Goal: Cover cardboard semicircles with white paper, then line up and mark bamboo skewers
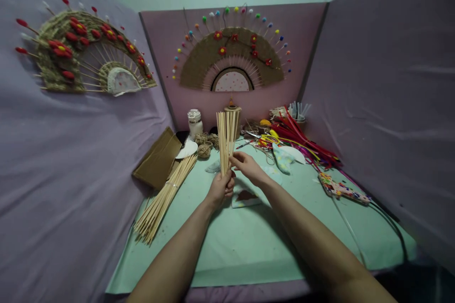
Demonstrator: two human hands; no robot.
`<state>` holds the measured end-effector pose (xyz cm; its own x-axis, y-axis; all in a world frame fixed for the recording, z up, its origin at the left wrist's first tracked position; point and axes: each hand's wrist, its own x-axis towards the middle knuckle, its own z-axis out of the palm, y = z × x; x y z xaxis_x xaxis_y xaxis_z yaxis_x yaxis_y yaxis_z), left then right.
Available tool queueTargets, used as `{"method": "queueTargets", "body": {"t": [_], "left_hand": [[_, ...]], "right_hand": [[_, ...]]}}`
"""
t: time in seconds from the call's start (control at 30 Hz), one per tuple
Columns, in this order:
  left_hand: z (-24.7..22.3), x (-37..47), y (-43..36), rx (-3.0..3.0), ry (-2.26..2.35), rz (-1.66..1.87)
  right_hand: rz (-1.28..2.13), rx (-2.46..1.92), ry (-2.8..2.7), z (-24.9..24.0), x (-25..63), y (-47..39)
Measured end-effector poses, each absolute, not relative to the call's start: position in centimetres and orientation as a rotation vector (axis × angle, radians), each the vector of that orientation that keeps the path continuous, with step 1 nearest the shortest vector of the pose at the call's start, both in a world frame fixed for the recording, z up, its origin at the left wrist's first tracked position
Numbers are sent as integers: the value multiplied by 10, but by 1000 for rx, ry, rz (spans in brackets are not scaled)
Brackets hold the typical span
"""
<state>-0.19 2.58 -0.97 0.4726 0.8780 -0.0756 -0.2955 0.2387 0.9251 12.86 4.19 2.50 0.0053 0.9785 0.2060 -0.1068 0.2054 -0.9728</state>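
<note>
My left hand (220, 188) is closed round the lower end of a bundle of thin bamboo sticks (226, 135), which stands upright and fans out slightly at the top. At the bundle's right side, my right hand (245, 164) pinches at a stick with thumb and forefinger; the exact grip is partly hidden. Beneath the hands on the table lies a small patterned fabric piece (245, 202) with a brown patch. A larger bundle of bamboo sticks (170, 189), tied round the middle, lies to the left.
Brown cardboard (156, 158), twine balls (204, 150) and a lidded jar (195, 124) stand back left. Scissors (265, 138), red pipe cleaners (298, 135) and a glue gun (343, 189) with its cord lie right. Decorated fans hang on the left and back (199, 64) partitions.
</note>
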Motion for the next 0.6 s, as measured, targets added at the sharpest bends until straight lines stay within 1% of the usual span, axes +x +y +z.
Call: {"method": "queueTargets", "body": {"t": [0.27,0.6], "left_hand": [[-18,8,24,1004,758,964],[-19,10,25,1030,779,1008]], "right_hand": [[874,-1121,-1192,6,123,31],[817,-1144,-1067,4,124,26]]}}
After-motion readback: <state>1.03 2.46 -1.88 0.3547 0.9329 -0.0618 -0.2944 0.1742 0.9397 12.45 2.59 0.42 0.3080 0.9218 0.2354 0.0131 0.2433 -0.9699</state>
